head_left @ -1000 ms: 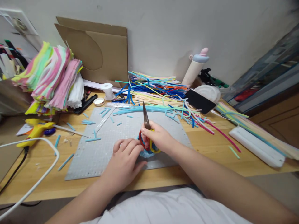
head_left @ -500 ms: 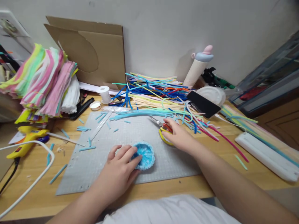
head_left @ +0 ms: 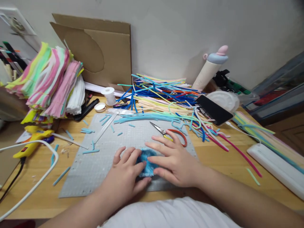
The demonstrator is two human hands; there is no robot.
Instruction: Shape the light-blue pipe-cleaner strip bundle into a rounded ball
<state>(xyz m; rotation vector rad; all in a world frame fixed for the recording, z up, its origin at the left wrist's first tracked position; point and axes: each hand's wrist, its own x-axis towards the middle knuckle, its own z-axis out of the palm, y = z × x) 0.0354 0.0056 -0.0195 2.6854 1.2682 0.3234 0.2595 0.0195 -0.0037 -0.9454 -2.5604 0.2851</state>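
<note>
A small round bowl-shaped piece of fuzzy blue pipe cleaner [head_left: 147, 171] rests on the grey cutting mat [head_left: 95, 177], its hollow side up. My left hand [head_left: 128, 171] is closed over its left rim, fingers reaching inside. My right hand [head_left: 174, 158] comes over the right side with fingers spread, the fingertips at the bowl's edge and inside; they hide part of it. Just beyond my right hand lie scissors [head_left: 158, 128] with red and yellow handles, blades pointing away to the left.
Cut blue pipe cleaner bits [head_left: 91, 152] are scattered at left, near a yellow glue gun [head_left: 33, 136] with a white cable [head_left: 53, 166]. Behind the mat lie heaped coloured pipe cleaners [head_left: 156, 91]. A black phone [head_left: 213, 110] and a white power strip [head_left: 273, 164] are at right.
My right hand has let go of the scissors, leaving them on the mat, and has moved left to the blue bowl. My left hand stays on the bowl. The view has shifted slightly.
</note>
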